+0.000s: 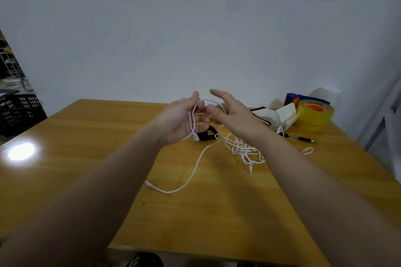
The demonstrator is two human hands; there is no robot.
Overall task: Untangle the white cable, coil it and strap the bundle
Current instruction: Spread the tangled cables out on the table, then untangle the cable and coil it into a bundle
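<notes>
The left hand (180,119) is raised above the wooden table (86,158), fingers curled around a loop of the white cable (196,167), with one strand running down across the palm to a connector hanging just below the hand. The right hand (233,112) is level with it and close beside, fingers spread and loose; the loop's arc seems to pass over or behind its fingers, but whether it actually pinches the strand cannot be told from this angle.

Below the hands, a black strap (207,134) lies on the table, partly hidden by the left hand. From there the cable drops to a dense tangle (245,151) under the right forearm, and a single free run sweeps toward the person, ending in a small plug (150,184) that points to the left. That free run's long axis goes roughly from far-right to near-left across the tabletop.

The coiling appears to have begun while the knot is unresolved, so the step in hand is likely forming the first loop. The next move probably calls for feeding slack from the tangle, teasing its crossings apart before more turns are laid on.

Farther right sit a yellow tape roll (315,118), some folded paper (280,118) and a pen (303,138), all well apart from the work.
</notes>
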